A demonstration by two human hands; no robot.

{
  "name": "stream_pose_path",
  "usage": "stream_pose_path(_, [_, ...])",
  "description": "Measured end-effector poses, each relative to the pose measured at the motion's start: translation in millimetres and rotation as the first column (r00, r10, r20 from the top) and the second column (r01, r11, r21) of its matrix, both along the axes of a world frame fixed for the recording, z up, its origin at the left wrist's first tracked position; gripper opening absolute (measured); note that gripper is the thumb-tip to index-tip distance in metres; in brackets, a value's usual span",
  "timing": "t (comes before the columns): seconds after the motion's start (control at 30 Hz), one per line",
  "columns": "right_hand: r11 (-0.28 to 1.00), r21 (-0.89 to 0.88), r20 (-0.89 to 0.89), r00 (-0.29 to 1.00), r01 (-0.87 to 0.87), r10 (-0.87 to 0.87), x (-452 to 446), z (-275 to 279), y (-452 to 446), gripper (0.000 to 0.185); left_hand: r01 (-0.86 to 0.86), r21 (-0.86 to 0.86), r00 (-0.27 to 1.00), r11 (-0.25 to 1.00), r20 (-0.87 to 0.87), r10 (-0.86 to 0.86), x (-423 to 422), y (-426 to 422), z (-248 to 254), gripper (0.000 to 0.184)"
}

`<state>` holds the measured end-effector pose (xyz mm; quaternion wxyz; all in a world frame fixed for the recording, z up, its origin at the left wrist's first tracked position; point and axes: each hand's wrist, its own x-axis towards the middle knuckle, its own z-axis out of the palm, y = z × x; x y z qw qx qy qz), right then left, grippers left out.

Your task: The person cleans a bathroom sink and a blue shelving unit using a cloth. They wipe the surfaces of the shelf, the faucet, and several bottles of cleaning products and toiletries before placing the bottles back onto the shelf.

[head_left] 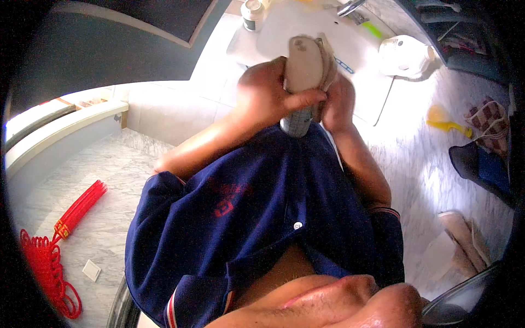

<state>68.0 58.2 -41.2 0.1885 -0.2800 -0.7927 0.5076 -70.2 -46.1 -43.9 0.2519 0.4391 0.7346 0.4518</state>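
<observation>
Both my hands are in front of my dark blue shirt [262,213]. My left hand [260,87] is wrapped round a pale, flat, rounded piece [305,63] with small dark spots near its far end; the thumb lies across its lower part. My right hand [340,104] is at the other side of that piece, its fingers partly hidden behind it. A grey cylinder [296,123] with fine lines on it shows just below my left thumb. Whether it is joined to the pale piece I cannot tell.
Beyond my hands, a bright white surface holds a white jar [252,16], a white jug [403,56], a green item [372,29] and a blue strip [344,65]. To the right lie a yellow item [445,121] and checkered cloth [488,124]; at left, a red tassel [82,208].
</observation>
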Motion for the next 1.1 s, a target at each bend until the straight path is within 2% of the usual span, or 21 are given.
stream_pose_path(0.03, [1.000, -0.001, 0.041, 0.999, -0.019, 0.019, 4.6, -14.3, -5.1, 0.056, -0.051, -0.023, 0.992, 0.998, 0.115, 0.053, -2.7, 0.3, 10.6, 0.063])
stream_pose_path(0.07, [0.986, -0.162, -0.007, 1.000, 0.024, -0.026, 12.3, -36.9, -13.8, 0.057, -0.051, 0.000, 0.987, 0.999, 0.152, 0.051, -4.6, -0.9, 9.5, 0.061])
stream_pose_path(0.13, [0.977, -0.198, -0.085, 0.995, -0.074, 0.058, 24.6, -52.8, -20.3, 0.055, -0.067, 0.033, 0.971, 0.997, 0.233, 0.058, -7.1, -8.5, 3.0, 0.057])
stream_pose_path(0.23, [0.917, -0.309, 0.088, 0.953, -0.252, 0.291, 50.0, -82.4, -10.8, 0.051, -0.106, 0.077, 0.916, 0.991, 0.395, 0.067, -13.0, -13.1, 0.4, 0.052])
stream_pose_path(0.33, [0.930, -0.238, 0.184, 0.927, -0.280, 0.327, 51.8, -79.3, -4.5, 0.048, -0.194, 0.314, 0.862, 0.929, 0.507, 0.009, -11.7, -16.9, -15.0, 0.051])
stream_pose_path(0.37, [0.963, -0.190, 0.078, 0.975, -0.189, 0.207, 48.4, -74.5, -9.2, 0.046, -0.158, 0.255, 0.816, 0.954, 0.578, -0.020, -16.3, -22.0, -16.2, 0.051])
stream_pose_path(0.43, [0.993, -0.113, -0.161, 0.986, 0.021, -0.039, 27.5, -55.7, -10.0, 0.043, -0.163, 0.283, 0.735, 0.945, 0.674, -0.075, -17.7, -21.3, -21.4, 0.049])
stream_pose_path(0.47, [0.984, 0.160, 0.037, 0.995, 0.082, -0.089, 17.2, -38.7, -3.2, 0.044, -0.172, 0.297, 0.690, 0.939, 0.717, -0.100, -18.3, -21.2, -26.1, 0.048])
stream_pose_path(0.5, [0.988, 0.073, -0.085, 0.988, 0.133, -0.127, 4.1, -22.8, 0.5, 0.044, -0.109, 0.345, 0.615, 0.932, 0.760, -0.210, -18.3, -20.8, -39.0, 0.053])
stream_pose_path(0.57, [0.978, -0.098, -0.328, 0.922, 0.185, -0.207, -22.8, 8.8, 9.0, 0.046, -0.101, 0.300, 0.542, 0.949, 0.816, -0.200, -12.2, -17.8, -35.9, 0.061])
stream_pose_path(0.6, [0.936, 0.341, -0.057, 0.995, 0.093, -0.078, -27.6, 15.1, 16.2, 0.049, -0.090, 0.280, 0.502, 0.956, 0.841, -0.199, -7.8, -13.1, -35.0, 0.066])
stream_pose_path(0.63, [0.894, 0.434, -0.222, 0.975, 0.107, -0.008, -39.5, 18.0, 15.0, 0.051, -0.112, 0.346, 0.569, 0.931, 0.791, -0.225, -1.5, -9.7, -41.0, 0.078])
stream_pose_path(0.67, [0.844, 0.519, -0.369, 0.926, 0.132, 0.082, -49.1, 20.6, 12.2, 0.054, -0.133, 0.367, 0.569, 0.921, 0.789, -0.232, -0.1, -5.4, -35.6, 0.088])
stream_pose_path(0.77, [0.822, 0.567, -0.274, 0.952, 0.048, 0.134, -45.9, 33.8, 4.8, 0.058, -0.086, 0.361, 0.710, 0.928, 0.676, -0.198, -13.2, 1.6, -24.0, 0.100])
stream_pose_path(0.8, [0.850, 0.523, -0.314, 0.942, 0.068, 0.118, -44.7, 30.8, 4.1, 0.057, -0.069, 0.349, 0.757, 0.935, 0.628, -0.179, -15.6, 1.2, -26.5, 0.101])
stream_pose_path(0.87, [0.902, 0.421, -0.377, 0.922, 0.091, 0.083, -35.1, 18.1, -1.0, 0.055, -0.089, 0.319, 0.773, 0.944, 0.619, -0.137, -11.0, -1.7, -27.2, 0.102])
stream_pose_path(0.93, [0.954, 0.297, -0.325, 0.943, 0.038, 0.064, -25.1, 13.2, -3.0, 0.051, -0.145, 0.308, 0.729, 0.940, 0.676, -0.109, -9.9, 1.8, -22.6, 0.100])
stream_pose_path(0.97, [0.975, 0.222, -0.298, 0.953, 0.011, 0.057, -18.7, 10.5, -7.7, 0.050, -0.130, 0.189, 0.777, 0.973, 0.629, -0.018, -14.7, -1.2, -27.3, 0.097])
stream_pose_path(1.07, [0.997, 0.033, -0.156, 0.985, -0.066, 0.070, 3.3, -4.9, -16.1, 0.042, -0.236, 0.305, 0.802, 0.923, 0.597, 0.008, -18.5, -0.7, -40.2, 0.098])
stream_pose_path(1.1, [0.995, 0.025, -0.113, 0.989, -0.099, 0.101, 11.1, -10.3, -17.4, 0.038, -0.238, 0.287, 0.844, 0.928, 0.535, 0.051, -18.1, -1.4, -38.6, 0.096])
